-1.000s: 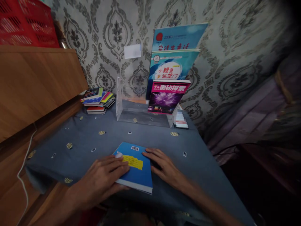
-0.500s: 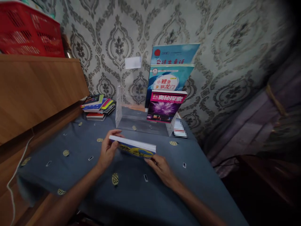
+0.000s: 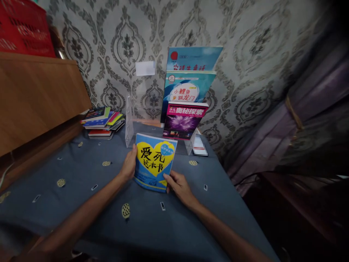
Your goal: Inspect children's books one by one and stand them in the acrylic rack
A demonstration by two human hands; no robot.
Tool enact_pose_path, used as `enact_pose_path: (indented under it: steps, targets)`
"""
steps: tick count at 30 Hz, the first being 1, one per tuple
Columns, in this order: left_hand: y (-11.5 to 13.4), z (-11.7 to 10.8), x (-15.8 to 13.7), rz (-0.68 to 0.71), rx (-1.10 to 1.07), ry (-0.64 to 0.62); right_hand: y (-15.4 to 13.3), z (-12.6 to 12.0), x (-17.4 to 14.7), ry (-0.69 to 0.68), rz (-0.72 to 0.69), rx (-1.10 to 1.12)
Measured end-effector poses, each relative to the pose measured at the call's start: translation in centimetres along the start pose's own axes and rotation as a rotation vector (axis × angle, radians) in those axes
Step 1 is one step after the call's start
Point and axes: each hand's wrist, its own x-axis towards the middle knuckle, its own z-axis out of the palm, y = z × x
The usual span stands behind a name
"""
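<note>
Between my hands a blue book (image 3: 152, 176) with a yellow heart and black Chinese characters stands upright, its front cover facing me. My left hand (image 3: 129, 163) grips its left edge, the fingers hidden behind it. At the lower right corner my right hand (image 3: 178, 183) pinches it, thumb on the cover. Just behind is a clear acrylic stand (image 3: 128, 125), partly covered by the book. On the stand's right side are a pink and purple book (image 3: 182, 122), a teal book (image 3: 184, 91) and a taller blue book (image 3: 193, 58), one behind another.
A messy pile of books (image 3: 102, 123) lies at the table's back left. Right of the stand is a small blurred item (image 3: 200, 145). A wooden cabinet (image 3: 40, 98) with a red basket (image 3: 25, 31) borders the left. The cloth-covered table (image 3: 218, 225) ends at the right, near a curtain (image 3: 261, 123).
The blue book has been tilted up from nearly edge-on, so its cover now faces me. Both hands still hold it. My view has shifted slightly to the right.
</note>
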Motion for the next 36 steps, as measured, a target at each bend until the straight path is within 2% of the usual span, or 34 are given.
enact_pose_path:
  steps: [3, 5, 8, 11, 15, 22, 24, 26, 29, 31, 32, 33, 35, 36]
  targets:
    - [-0.4, -0.1, 0.5, -0.099, -0.044, 0.031, 0.3, 0.0, 0.1, -0.023, 0.062, 0.076]
    - [-0.9, -0.3, 0.5, -0.074, -0.03, 0.075, 0.4, 0.0, 0.1, -0.041, 0.093, 0.132]
    - [-1.8, -1.1, 0.2, -0.024, 0.156, 0.084, 0.6, 0.0, 0.1, -0.046, 0.136, 0.206]
    - [-2.2, -2.1, 0.0, -0.042, 0.396, 0.049, 0.8, -0.1, 0.1, -0.03, 0.183, 0.24]
    - [-1.5, -3.4, 0.6, -0.053, 0.646, -0.002, 1.1, -0.2, 0.2, -0.046, 0.215, 0.235]
    - [-0.1, -4.5, 0.9, 0.083, 1.089, -0.077, 0.9, -0.4, 0.7, -0.134, 0.33, 0.073]
    - [-0.4, -4.7, 0.7, 0.101, 1.161, -0.086, 0.6, -1.1, 0.8, -0.18, 0.347, -0.027]
    - [-0.4, -4.8, 0.7, 0.137, 1.213, -0.087, 0.2, -2.1, 0.7, -0.138, 0.321, -0.196]
    - [1.0, -4.1, 1.3, 0.284, 1.088, -0.071, -1.0, -2.4, 0.5, 0.057, 0.176, -0.406]
    - [3.5, -2.5, 2.1, 0.42, 0.81, -0.06, -2.1, -0.5, 0.6, 0.088, 0.096, -0.325]
    - [5.1, -1.5, 2.5, 0.49, 0.656, -0.065, -2.7, 1.2, 0.8, 0.061, 0.083, -0.194]
    - [6.9, -0.3, 2.9, 0.568, 0.533, -0.063, -3.3, 3.3, 1.0, -0.024, 0.098, -0.024]
    - [10.5, 2.3, 3.5, 0.699, 0.337, -0.067, -4.5, 8.0, 1.7, -0.201, 0.177, 0.37]
    - [12.0, 3.4, 3.6, 0.711, 0.302, -0.084, -5.1, 10.3, 2.1, -0.279, 0.245, 0.546]
